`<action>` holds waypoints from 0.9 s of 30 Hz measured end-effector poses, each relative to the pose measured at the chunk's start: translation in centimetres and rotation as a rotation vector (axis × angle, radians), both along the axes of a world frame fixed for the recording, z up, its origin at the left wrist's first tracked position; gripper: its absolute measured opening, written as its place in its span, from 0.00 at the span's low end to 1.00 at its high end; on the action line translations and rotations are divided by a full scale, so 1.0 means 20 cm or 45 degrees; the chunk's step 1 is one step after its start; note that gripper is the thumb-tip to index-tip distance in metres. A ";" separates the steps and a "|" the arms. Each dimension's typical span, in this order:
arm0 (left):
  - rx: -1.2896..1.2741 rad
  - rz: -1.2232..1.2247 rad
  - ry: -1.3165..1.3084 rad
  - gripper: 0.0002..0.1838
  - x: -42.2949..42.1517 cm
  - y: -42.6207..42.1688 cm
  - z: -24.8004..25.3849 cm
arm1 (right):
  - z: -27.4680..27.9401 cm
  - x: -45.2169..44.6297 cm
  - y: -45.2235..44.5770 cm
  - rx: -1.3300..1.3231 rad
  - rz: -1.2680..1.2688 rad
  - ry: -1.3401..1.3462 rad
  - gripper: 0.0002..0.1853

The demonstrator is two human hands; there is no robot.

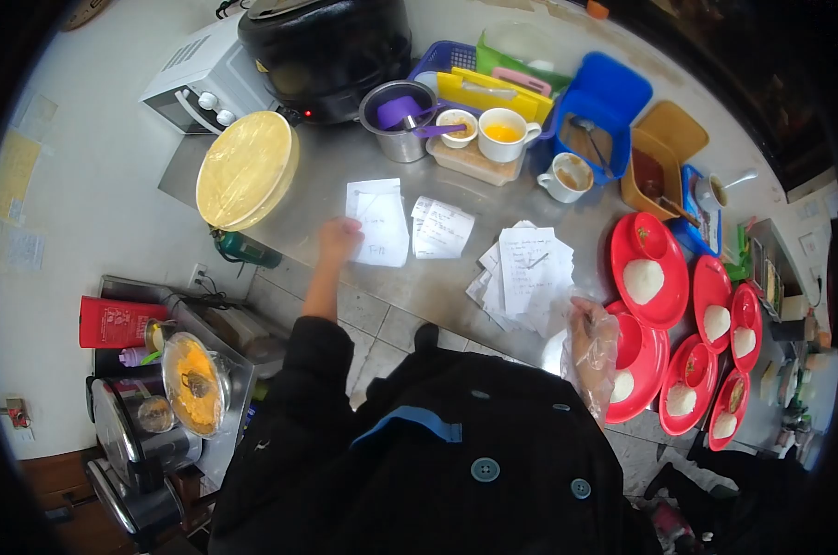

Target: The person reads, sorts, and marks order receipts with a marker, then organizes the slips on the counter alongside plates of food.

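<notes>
Paper sheet (378, 227), left edge against the left hand (340, 240), whether fingers clamp it I cannot tell.

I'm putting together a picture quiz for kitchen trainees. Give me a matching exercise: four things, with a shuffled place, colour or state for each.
Things:
1. left hand
2. right hand
3. purple cup
4. plates

Matches:
A. inside the metal pot
B. covered in clear plastic
C. red, with white mounds on them
D. at the edge of a paper

Right pairs: 1-D, 2-B, 3-A, 4-C
</notes>
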State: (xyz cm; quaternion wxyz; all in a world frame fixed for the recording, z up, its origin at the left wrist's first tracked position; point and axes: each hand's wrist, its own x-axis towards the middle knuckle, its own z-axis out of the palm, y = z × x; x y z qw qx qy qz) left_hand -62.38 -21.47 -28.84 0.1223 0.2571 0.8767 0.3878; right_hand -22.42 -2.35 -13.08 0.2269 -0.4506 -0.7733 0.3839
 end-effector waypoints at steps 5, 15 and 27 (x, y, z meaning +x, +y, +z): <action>0.072 -0.169 -0.036 0.14 0.20 0.01 0.15 | -0.01 -0.04 -0.02 0.093 0.078 0.010 0.08; 0.077 0.306 0.452 0.12 -0.02 0.03 0.10 | 0.01 -0.06 -0.04 0.064 0.078 0.041 0.07; 0.254 -0.019 0.029 0.05 0.44 0.45 0.23 | 0.00 -0.03 -0.06 0.068 0.024 -0.015 0.08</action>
